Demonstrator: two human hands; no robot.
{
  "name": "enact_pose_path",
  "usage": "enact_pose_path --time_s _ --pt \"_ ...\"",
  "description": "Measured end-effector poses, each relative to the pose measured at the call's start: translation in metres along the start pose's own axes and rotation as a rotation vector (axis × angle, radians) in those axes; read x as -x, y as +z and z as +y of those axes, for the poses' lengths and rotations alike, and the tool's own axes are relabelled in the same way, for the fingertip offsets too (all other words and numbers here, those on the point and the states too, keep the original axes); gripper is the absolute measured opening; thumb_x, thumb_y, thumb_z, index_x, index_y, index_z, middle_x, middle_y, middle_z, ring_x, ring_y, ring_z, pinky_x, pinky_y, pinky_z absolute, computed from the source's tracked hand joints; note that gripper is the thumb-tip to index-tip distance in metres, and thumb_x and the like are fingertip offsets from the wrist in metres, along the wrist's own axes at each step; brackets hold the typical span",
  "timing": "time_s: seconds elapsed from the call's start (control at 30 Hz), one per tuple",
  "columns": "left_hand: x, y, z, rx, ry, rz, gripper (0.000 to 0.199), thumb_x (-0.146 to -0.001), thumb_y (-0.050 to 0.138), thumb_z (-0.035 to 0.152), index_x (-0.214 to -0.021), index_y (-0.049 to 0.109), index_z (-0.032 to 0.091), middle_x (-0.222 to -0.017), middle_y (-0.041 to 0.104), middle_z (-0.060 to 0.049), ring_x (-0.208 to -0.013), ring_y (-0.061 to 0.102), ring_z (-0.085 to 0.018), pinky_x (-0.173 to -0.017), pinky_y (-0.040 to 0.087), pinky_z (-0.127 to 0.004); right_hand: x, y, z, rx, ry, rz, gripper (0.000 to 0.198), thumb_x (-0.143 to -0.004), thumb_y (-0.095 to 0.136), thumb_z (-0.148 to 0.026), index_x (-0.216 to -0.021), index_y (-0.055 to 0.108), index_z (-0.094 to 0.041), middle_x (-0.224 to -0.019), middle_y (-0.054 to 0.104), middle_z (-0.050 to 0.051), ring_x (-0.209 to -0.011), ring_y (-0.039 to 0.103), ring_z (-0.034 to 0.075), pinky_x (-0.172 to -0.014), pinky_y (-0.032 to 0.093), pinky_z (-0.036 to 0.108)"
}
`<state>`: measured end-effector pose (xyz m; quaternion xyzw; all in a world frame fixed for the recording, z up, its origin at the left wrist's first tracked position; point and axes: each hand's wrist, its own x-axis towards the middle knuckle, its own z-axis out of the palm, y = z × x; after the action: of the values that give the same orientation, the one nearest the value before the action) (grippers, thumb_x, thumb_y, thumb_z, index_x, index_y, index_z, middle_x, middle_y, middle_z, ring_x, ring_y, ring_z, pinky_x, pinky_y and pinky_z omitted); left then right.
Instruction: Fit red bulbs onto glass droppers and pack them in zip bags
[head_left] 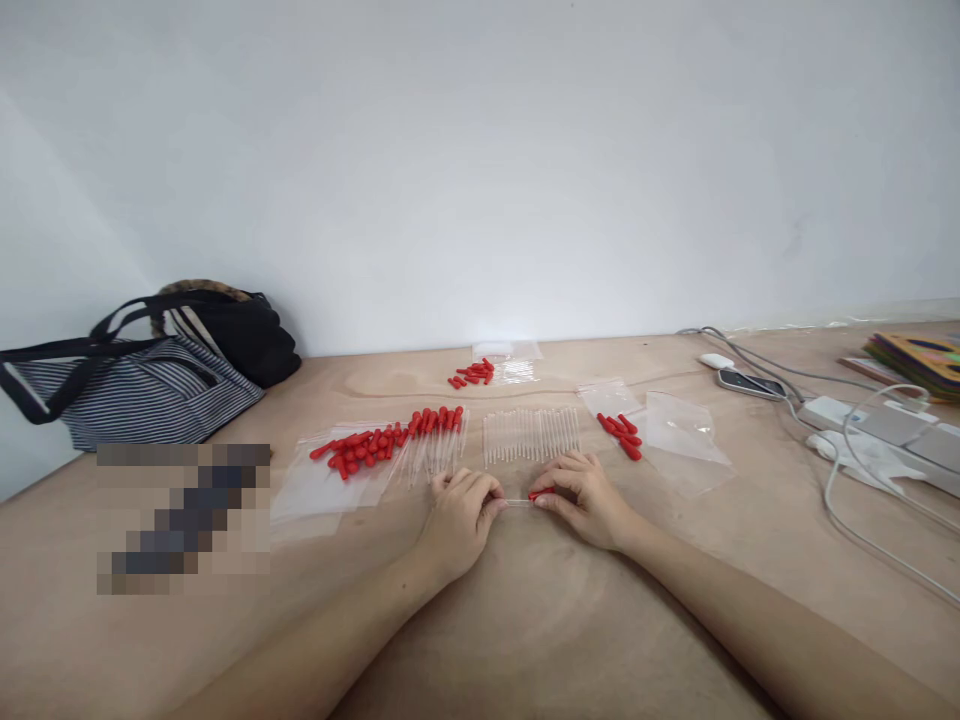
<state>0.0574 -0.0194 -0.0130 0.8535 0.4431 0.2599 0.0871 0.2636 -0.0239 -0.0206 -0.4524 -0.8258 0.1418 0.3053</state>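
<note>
Between my two hands lies a thin clear glass dropper tube (517, 502), level and close above the tabletop. My left hand (465, 512) is closed, pinching its left end. The fingers of my right hand (591, 502) are closed on a red rubber bulb (539, 493) at the tube's right end; whether the tube is inside the bulb I cannot tell. Just beyond my hands is a row of bare glass tubes (532, 436). To its left, droppers with red bulbs (435, 422) lie side by side on plastic bags (300, 490). Loose red bulbs (621, 437) rest at the right.
More red bulbs (472, 374) and bagged tubes (516, 370) lie near the wall. Clear plastic bags (686, 440) are on the right, by a power strip (825, 412) with white cables. A striped bag (165, 390) stands at left, behind a blurred patch (187, 520).
</note>
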Motion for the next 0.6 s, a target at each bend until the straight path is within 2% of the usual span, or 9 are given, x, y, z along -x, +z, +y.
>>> enact_pose_path --time_s 0.17,0.6 --pt "0.0004 0.0005 -0.0027 0.007 0.043 0.022 0.011 -0.084 0.049 0.017 -0.078 0.058 0.021 -0.076 0.063 0.004 -0.078 0.053 -0.014 -0.076 0.022 -0.034 0.0000 -0.0012 0.0011 -0.043 0.015 -0.027 0.012 -0.082 0.052 -0.033 -0.082 0.062 -0.027 -0.084 0.065 -0.001 -0.084 0.053 0.017 -0.080 0.027 0.038" --pt "-0.0019 -0.0001 -0.0030 -0.031 0.057 -0.027 0.014 -0.082 0.051 0.020 -0.076 0.063 0.025 -0.073 0.064 0.004 -0.078 0.054 -0.015 -0.080 0.020 -0.037 0.0008 -0.0027 -0.0007 0.007 0.005 -0.055 0.012 -0.081 0.054 -0.034 -0.080 0.063 -0.027 -0.084 0.063 -0.001 -0.084 0.051 0.016 -0.079 0.026 0.036"
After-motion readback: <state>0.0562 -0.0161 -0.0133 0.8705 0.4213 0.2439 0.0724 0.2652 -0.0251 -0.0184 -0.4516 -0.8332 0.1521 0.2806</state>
